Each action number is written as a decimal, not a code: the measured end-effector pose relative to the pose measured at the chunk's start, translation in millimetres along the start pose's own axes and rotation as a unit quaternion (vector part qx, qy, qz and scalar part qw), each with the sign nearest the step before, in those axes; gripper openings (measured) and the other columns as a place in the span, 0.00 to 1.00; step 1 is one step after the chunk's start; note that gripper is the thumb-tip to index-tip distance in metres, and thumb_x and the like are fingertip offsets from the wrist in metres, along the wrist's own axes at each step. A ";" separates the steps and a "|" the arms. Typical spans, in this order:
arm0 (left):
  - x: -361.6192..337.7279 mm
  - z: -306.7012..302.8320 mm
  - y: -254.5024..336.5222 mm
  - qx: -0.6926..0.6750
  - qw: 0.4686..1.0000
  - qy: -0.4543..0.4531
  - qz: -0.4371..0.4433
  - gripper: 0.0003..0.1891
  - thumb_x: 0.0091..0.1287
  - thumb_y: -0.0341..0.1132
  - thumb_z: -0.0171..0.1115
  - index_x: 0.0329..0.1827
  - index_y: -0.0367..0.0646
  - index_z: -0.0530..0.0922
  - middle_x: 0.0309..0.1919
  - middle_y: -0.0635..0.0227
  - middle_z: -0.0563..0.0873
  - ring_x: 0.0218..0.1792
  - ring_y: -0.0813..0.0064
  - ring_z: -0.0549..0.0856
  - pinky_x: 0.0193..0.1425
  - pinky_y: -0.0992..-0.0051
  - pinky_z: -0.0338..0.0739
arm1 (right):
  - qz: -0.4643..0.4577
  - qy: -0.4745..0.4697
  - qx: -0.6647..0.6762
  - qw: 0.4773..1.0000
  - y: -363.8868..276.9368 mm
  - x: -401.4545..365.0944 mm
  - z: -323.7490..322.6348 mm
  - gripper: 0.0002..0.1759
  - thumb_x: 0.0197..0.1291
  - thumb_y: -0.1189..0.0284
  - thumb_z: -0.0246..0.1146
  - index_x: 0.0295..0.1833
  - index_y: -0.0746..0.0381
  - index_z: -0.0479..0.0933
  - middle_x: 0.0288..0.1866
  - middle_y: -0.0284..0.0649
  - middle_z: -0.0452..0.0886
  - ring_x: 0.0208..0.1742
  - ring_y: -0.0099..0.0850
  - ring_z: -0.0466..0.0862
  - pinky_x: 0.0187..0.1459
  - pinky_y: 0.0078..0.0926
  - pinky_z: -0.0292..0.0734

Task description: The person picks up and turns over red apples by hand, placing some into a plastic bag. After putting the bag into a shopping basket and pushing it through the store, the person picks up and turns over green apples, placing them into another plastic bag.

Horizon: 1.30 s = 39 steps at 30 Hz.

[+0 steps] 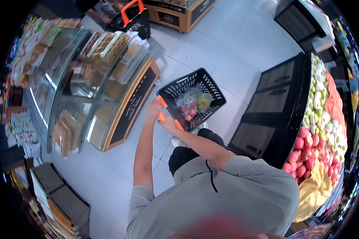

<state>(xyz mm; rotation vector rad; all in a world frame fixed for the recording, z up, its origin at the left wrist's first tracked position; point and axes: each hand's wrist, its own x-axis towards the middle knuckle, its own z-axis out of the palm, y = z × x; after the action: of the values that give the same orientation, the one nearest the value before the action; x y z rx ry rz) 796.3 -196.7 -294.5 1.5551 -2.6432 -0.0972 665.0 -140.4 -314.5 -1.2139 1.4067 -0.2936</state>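
Observation:
A black slatted shopping basket (216,85) with a long orange handle (162,116) stands on the floor in front of me. My left hand (154,109) is closed around the handle near its upper end. Further down the same handle, my right hand (169,124) also grips it, close to the left one. Inside the basket lie clear plastic bags of fruit: red apples (188,110) in one part and green-yellow fruit (204,101) beside them. The fingers are partly hidden behind the backs of the hands.
At left stands a glass bakery case (64,91) with packaged bread and a wooden front. To my right, a black stand (263,119) carries red apples (307,151) and green pears (317,99). Another person's hand (106,19) is near a second basket (136,28) at the top.

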 end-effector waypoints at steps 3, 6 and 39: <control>41.3 -4.4 -9.6 0.039 0.996 -0.020 0.078 0.07 0.54 0.32 0.62 0.32 0.53 0.88 0.34 0.70 0.82 0.47 0.70 0.82 0.58 0.69 0.75 | -0.008 0.065 0.021 0.998 -14.5 12.1 -15.5 0.19 0.55 0.60 0.66 0.47 0.62 0.81 0.40 0.50 0.86 0.45 0.50 0.86 0.46 0.48 0.78; 81.1 2.8 -1.0 -0.016 0.994 -0.015 0.110 0.07 0.54 0.32 0.62 0.32 0.52 0.87 0.34 0.69 0.83 0.47 0.68 0.82 0.59 0.66 0.74 | 0.010 0.141 0.028 0.990 -20.4 16.2 -42.6 0.17 0.57 0.62 0.64 0.47 0.62 0.81 0.42 0.51 0.86 0.46 0.51 0.86 0.47 0.49 0.79; 476.8 38.9 203.3 -0.079 0.967 -0.194 0.146 0.08 0.56 0.35 0.66 0.38 0.55 0.87 0.35 0.63 0.89 0.37 0.59 0.89 0.42 0.60 0.83 | -0.025 0.266 -0.339 0.902 64.6 97.1 -481.6 0.12 0.55 0.58 0.65 0.40 0.52 0.82 0.29 0.42 0.86 0.31 0.42 0.88 0.35 0.43 0.83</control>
<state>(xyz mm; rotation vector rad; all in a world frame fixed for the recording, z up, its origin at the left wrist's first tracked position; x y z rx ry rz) 384.9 -514.4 -299.8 1.1796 -3.0312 -0.6375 250.8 -411.2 -288.7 -1.8312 2.0535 -0.1743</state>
